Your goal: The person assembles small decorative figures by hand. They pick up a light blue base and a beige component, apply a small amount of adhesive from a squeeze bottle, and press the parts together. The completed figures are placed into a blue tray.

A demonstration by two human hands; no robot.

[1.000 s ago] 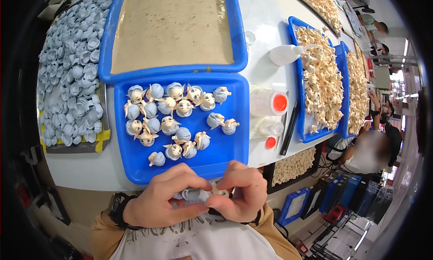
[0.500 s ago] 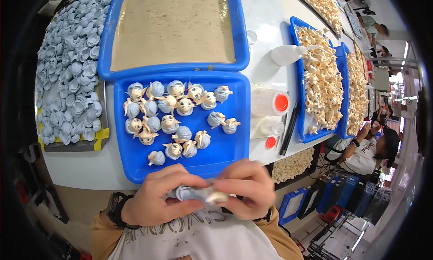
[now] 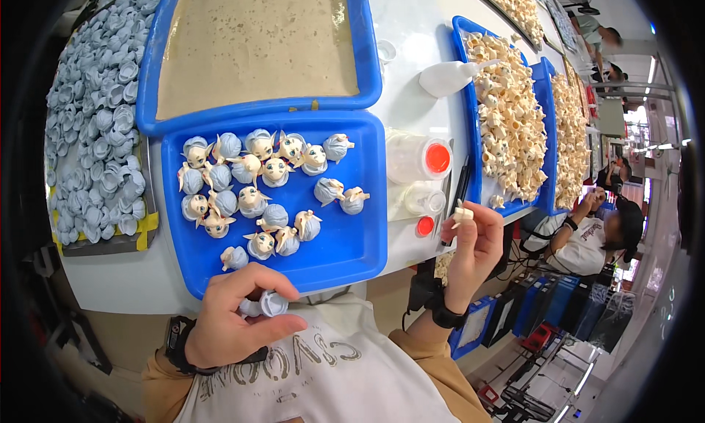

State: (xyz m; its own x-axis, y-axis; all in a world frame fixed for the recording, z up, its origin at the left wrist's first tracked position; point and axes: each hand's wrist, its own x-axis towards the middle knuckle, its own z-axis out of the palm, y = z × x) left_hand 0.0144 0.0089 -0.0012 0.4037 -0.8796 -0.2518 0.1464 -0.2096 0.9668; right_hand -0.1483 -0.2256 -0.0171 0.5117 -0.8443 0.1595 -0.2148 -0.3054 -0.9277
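Observation:
My left hand [image 3: 228, 324], low and in front of my body, is closed around grey-blue hollow hair pieces [image 3: 273, 304]; a round rim faces outward between thumb and fingers. Raised at the right, my right hand [image 3: 479, 248] pinches a small cream-coloured doll part [image 3: 463, 214] between thumb and fingertips. Just beyond my left hand lies a blue tray [image 3: 338, 250] with several small doll heads [image 3: 251, 201] in it, cream faces with pointed ears and grey-blue hair. To the right, a blue tray of loose cream parts [image 3: 510, 125] stands past my right hand.
Grey-blue hair pieces [image 3: 95, 129] are heaped at the far left. Behind the heads lies a blue-rimmed tray with a tan lining [image 3: 257, 48]. A white squeeze bottle [image 3: 448, 78], red-marked containers [image 3: 418, 158] and a black pen [image 3: 461, 184] stand between trays. A co-worker [image 3: 595, 239] sits at right.
My hands have parted. The right moved right and up with the cream part; the left stayed low, holding the hair pieces. The whole view shifted slightly.

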